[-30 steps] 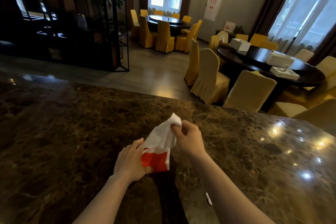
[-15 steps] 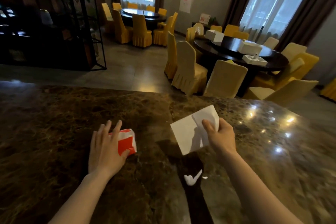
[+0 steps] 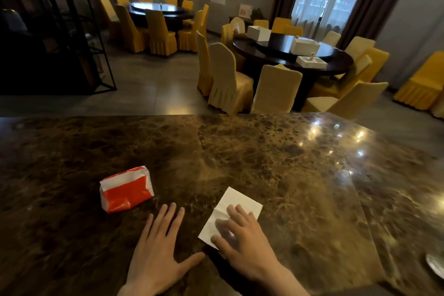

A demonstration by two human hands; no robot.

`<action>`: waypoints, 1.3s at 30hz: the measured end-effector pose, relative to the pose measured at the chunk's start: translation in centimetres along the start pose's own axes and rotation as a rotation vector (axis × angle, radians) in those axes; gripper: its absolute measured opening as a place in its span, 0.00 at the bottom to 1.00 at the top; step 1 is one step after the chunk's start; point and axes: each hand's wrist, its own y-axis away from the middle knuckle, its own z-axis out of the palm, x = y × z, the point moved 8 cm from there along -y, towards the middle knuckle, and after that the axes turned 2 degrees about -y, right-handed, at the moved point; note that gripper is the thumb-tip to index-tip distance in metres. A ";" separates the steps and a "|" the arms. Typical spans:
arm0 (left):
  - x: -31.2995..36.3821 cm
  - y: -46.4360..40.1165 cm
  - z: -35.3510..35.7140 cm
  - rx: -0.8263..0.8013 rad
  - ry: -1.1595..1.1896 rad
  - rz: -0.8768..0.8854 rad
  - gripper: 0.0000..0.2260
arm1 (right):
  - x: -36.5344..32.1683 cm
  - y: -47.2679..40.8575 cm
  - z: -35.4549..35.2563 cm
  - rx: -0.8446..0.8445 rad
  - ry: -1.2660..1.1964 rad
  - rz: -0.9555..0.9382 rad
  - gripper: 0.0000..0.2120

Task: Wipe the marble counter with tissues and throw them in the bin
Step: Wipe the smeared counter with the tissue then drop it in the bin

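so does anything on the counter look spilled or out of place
Nothing stands out. The tissue pack lies crumpled but closed on the marble counter, and the right hand presses a tissue flat; no spill shows.

Red-and-white plastic tissue pack (image 3: pixel 126 189): on brown marble counter (image 3: pixel 288 163), left.
White folded tissue (image 3: pixel 236 204): right of pack, under right hand (image 3: pixel 242 245).
Left hand (image 3: pixel 156 252): flat between them.

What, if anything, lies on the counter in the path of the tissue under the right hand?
Nothing visible does. The right hand presses the tissue flat on bare marble counter; the tissue pack sits off to its left, apart.
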 end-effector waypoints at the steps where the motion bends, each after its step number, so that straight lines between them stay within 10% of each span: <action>1: 0.1 0.1 0.0 0.001 -0.014 0.000 0.54 | 0.0 0.1 0.2 0.009 0.008 -0.007 0.32; 8: 0.0 0.0 0.2 -0.047 -0.031 -0.009 0.57 | 0.5 -0.1 1.9 -0.008 0.321 -0.075 0.26; 17: -0.1 0.1 0.4 -0.061 -0.036 -0.003 0.59 | 6.5 -0.7 -2.1 0.134 0.306 0.280 0.27; 24: -0.1 -0.1 0.7 -0.109 -0.074 -0.009 0.61 | -0.2 0.7 3.9 -0.022 0.299 -0.107 0.27; 31: 0.1 0.0 0.4 -0.104 -0.071 -0.003 0.61 | 10.6 1.9 -4.9 0.099 0.259 0.412 0.27; 39: 0.0 -0.3 0.3 -0.123 -0.094 0.001 0.61 | -3.7 -0.1 5.1 -0.107 0.209 -0.088 0.30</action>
